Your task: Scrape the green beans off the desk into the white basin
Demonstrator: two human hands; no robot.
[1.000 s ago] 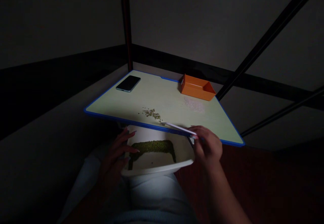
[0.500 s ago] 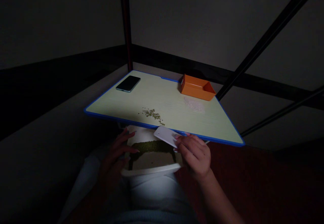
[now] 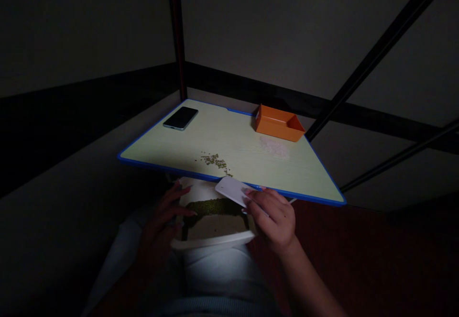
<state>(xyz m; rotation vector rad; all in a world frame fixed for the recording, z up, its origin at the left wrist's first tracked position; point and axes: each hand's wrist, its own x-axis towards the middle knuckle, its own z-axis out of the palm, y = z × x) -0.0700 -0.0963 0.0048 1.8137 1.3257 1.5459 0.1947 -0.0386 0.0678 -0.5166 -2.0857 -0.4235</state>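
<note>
A white tub (image 3: 211, 242) rests at my lap below the table's near edge, with a band of small green beans (image 3: 211, 206) inside. My left hand (image 3: 165, 221) grips its left side, fingers over the rim. In my right hand (image 3: 275, 219) is a flat white plastic scraper (image 3: 231, 189), pinched at its right end. The scraper tilts over the tub, its far end by the table edge. Just beyond that end, a small scatter of green beans (image 3: 215, 160) lies on the tabletop.
The pale folding table (image 3: 172, 149) has a blue rim. A phone (image 3: 181, 117) lies at its back left. At the back right stands an orange tray (image 3: 276, 123), with a patch of whitish grains (image 3: 274, 147) in front. Walls close in behind.
My right hand and the scraper have shifted slightly left and up toward the beans on the table. My left hand and the tub stay about where they were.
</note>
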